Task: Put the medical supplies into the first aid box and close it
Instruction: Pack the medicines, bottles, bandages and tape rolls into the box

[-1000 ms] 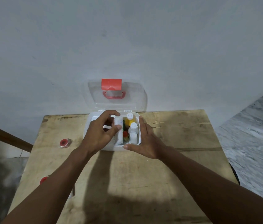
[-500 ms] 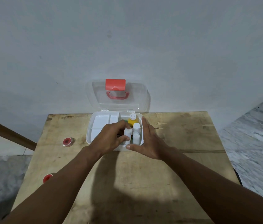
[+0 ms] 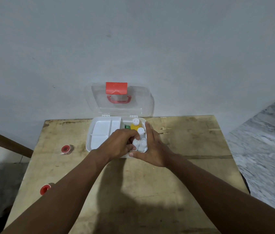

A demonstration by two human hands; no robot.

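The left hand grips a small white bottle inside the first aid box. The right hand lies flat against the box's right side. Pushed in crooked, the bottle could knock the other bottles over.

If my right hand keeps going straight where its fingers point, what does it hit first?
Probably the right edge of the open clear lid behind the first aid box; your right hand points along its right wall. Depth is unclear.
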